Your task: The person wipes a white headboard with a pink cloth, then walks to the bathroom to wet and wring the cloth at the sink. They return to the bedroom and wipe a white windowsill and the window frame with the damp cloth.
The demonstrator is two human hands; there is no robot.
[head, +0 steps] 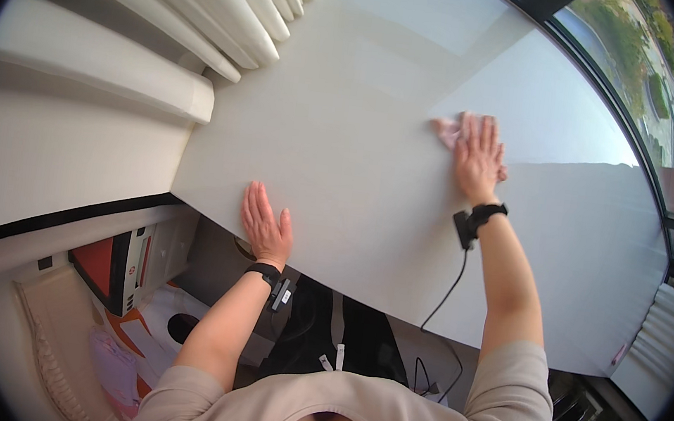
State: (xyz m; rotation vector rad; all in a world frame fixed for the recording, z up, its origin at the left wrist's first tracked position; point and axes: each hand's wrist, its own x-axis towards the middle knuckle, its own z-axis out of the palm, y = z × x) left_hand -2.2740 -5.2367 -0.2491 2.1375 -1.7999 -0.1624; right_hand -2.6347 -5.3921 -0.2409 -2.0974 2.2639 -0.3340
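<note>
A pale pink cloth point(447, 132) lies bunched under my right hand point(478, 155), which presses it flat against a broad white windowsill surface point(340, 180). Part of the cloth sticks out to the left of my fingers; the rest is hidden beneath the palm. My left hand point(265, 224) rests palm down near the front edge of the same surface, fingers together and thumb apart, holding nothing. Each wrist wears a black strap with a small device, and a cable point(451, 292) hangs from the right one.
White curtains point(234, 18) hang at the upper left, their hems touching the surface. A dark-framed window point(611, 98) borders the far right. Below the front edge on the left are a red-and-black box point(102, 271) and a lilac bundle point(108, 359). A small pink item point(619, 353) lies at the right corner.
</note>
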